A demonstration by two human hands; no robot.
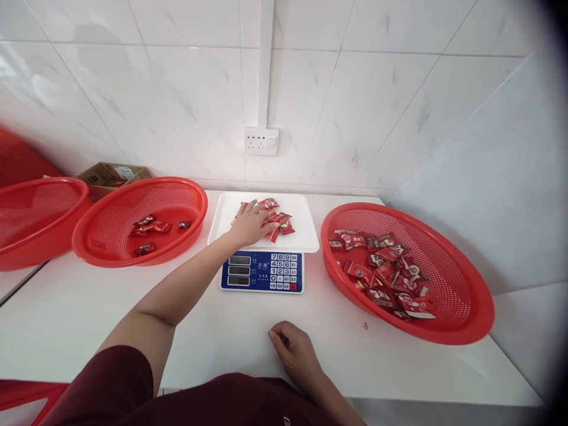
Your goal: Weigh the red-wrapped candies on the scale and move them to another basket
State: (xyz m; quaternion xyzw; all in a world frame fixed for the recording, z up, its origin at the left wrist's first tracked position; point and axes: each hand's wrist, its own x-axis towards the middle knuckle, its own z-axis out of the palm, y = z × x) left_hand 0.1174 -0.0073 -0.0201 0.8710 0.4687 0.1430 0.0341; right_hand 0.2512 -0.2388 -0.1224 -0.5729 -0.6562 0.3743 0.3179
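My left hand (249, 225) reaches over the white weighing tray (222, 231), its fingers spread on top of a small heap of red wrapped packets (284, 223). It partly hides the heap, and no packet is visibly gripped. Under the tray, the blue keypad panel (261, 283) of a digital scale faces me, with three small displays at its left. My right hand (295, 352) rests on the white table in front of the scale, curled into a loose fist with nothing showing in it.
To the right, a red mesh basket (461, 296) holds many red packets. Another red basket (97, 242) at left holds several. Farther left stand a third red basket (39, 228) and a cardboard box (100, 174). A tiny scrap (366, 326) lies on the table (213, 337).
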